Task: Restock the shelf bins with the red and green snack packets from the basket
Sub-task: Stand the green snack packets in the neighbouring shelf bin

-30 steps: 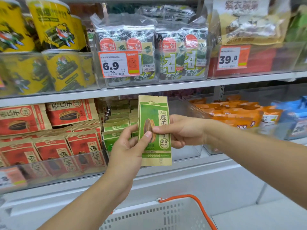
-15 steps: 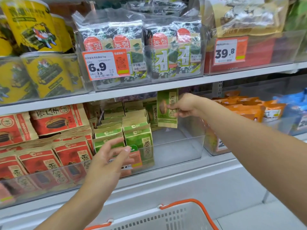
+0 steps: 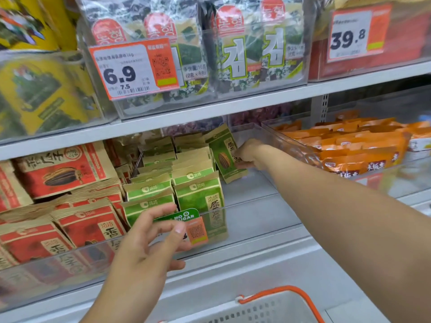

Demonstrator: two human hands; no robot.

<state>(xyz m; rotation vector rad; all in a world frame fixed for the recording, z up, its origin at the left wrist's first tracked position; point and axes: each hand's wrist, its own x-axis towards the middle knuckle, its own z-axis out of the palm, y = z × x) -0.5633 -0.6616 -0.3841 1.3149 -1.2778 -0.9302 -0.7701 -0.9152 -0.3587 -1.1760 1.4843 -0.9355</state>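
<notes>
Green snack packet point(image 3: 225, 157) was tilted at the back right of the clear shelf bin point(image 3: 256, 206), pinched along its right edge by the right hand point(image 3: 248, 155), lower corner touching or just above the bin floor; could not tell which. Head view only. Rows of green packets point(image 3: 191, 180) stood upright in the bin's left half; right half showed bare floor. Left hand point(image 3: 149, 248) hovered at the bin's front wall, fingers loosely spread, holding nothing, just beside the green "no sugar" tag point(image 3: 184, 216). Red packets point(image 3: 77, 220) filled the neighbouring bin to the left. Orange packets point(image 3: 349, 145) lay in the bin to the right. White shelf point(image 3: 233, 106) above carried seaweed packs point(image 3: 233, 43), yellow tubs point(image 3: 35, 89), and price tags reading 6.9 point(image 3: 130, 71) and 39.8 point(image 3: 354, 33). White basket point(image 3: 268, 308) with orange handle sat below the shelf edge.
</notes>
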